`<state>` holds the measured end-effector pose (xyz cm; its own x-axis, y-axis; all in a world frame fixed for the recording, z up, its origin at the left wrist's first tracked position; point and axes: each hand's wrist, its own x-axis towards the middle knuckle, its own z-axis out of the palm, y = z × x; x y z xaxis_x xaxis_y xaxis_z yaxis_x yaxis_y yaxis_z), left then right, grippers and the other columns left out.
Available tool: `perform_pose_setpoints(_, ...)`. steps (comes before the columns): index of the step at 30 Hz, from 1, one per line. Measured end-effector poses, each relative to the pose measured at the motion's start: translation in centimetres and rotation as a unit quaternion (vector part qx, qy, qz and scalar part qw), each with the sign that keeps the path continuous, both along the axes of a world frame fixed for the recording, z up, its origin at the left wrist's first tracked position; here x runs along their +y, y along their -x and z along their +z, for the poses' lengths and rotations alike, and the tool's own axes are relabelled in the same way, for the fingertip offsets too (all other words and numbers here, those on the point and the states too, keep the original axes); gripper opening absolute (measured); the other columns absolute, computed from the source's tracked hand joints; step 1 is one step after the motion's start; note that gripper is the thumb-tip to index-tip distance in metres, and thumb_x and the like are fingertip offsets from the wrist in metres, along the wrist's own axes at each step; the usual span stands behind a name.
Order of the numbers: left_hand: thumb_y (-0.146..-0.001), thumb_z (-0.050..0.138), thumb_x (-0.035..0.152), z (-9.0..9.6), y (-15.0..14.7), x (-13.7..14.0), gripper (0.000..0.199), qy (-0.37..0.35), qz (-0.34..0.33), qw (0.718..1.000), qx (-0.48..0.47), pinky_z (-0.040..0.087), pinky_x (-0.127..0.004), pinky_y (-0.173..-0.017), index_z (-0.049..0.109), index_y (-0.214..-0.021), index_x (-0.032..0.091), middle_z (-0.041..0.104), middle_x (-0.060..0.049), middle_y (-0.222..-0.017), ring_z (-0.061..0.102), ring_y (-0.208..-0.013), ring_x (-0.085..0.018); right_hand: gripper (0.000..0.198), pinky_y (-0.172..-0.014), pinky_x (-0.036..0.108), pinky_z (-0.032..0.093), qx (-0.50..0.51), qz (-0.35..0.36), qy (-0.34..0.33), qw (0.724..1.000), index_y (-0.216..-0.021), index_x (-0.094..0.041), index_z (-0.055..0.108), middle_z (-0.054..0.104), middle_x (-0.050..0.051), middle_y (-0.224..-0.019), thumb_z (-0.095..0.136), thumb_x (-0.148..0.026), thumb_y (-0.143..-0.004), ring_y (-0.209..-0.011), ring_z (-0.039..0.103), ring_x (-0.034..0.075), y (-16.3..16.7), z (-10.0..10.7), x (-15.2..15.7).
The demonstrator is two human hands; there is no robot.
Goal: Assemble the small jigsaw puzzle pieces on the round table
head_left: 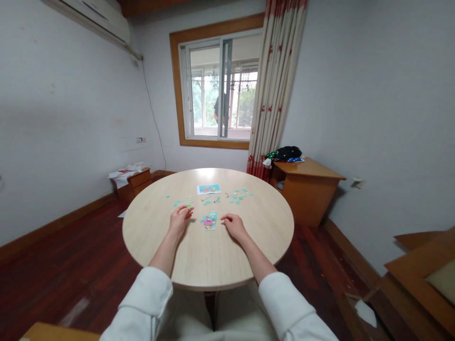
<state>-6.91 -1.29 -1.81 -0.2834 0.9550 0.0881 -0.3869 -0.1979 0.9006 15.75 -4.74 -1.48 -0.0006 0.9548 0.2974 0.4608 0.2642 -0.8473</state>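
Note:
A partly joined jigsaw puzzle [209, 221], pink, yellow and teal, lies on the round table between my hands. My left hand [180, 219] is left of it, with thumb and fingers pinched on a small puzzle piece [191, 208]. To the right of the puzzle rests my right hand [233, 224], fingers curled in and the index tip close to its edge. I see nothing in that hand. Loose teal puzzle pieces [236, 196] are scattered beyond the hands. A printed picture sheet [209, 189] lies behind them.
The round wooden table [152, 237] stands in front of me. Beyond it are a window [220, 90] and a patterned curtain [273, 85]. A wooden desk [313, 189] with cloths on it is at the right, and a low cabinet [139, 181] at the left.

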Motion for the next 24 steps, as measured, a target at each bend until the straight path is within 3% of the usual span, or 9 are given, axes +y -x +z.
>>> perform_pose_setpoints(7,-0.057,0.073,0.039,0.7,-2.1,-1.5,0.036,-0.036,-0.044,0.994,0.095,0.054,-0.038,-0.073,0.059,-0.079,0.014,0.069,-0.006,-0.072,0.065,-0.067,-0.017,0.026,-0.073,0.029,0.047,0.047,0.011,-0.035,0.998,-0.081,-0.015,0.069,0.07,0.005,-0.08,0.046,-0.021,-0.07,-0.074,0.061,0.016,0.3,0.1,0.0)
perform_pose_setpoints(14,-0.053,0.076,0.035,1.3,-3.8,-2.8,0.028,-0.076,-0.102,0.972,0.197,0.052,-0.033,-0.069,0.066,-0.068,0.014,0.068,-0.005,-0.067,0.064,-0.066,-0.018,0.028,-0.072,0.031,0.049,0.074,0.08,-0.038,0.993,-0.093,-0.016,0.07,0.071,0.007,-0.088,0.055,-0.028,-0.073,-0.077,0.063,0.017,0.9,0.6,-0.5)
perform_pose_setpoints(19,-0.054,0.076,0.036,1.6,-4.1,-3.3,0.026,-0.085,-0.129,0.958,0.24,0.05,-0.03,-0.062,0.065,-0.063,0.014,0.066,-0.005,-0.063,0.061,-0.061,-0.016,0.033,-0.074,0.032,0.049,0.105,0.125,-0.032,0.986,-0.099,-0.016,0.07,0.069,0.01,-0.103,0.056,-0.032,-0.074,-0.092,0.062,0.02,1.8,0.8,-1.2)
perform_pose_setpoints(24,-0.052,0.077,0.034,1.8,-4.3,-3.8,0.027,-0.078,-0.182,0.946,0.256,0.047,-0.027,-0.06,0.065,-0.065,0.013,0.066,-0.005,-0.062,0.059,-0.059,-0.014,0.029,-0.067,0.03,0.049,0.112,0.161,-0.029,0.98,-0.09,-0.015,0.072,0.072,0.009,-0.089,0.058,-0.035,-0.073,-0.081,0.064,0.02,2.5,0.7,-1.6)
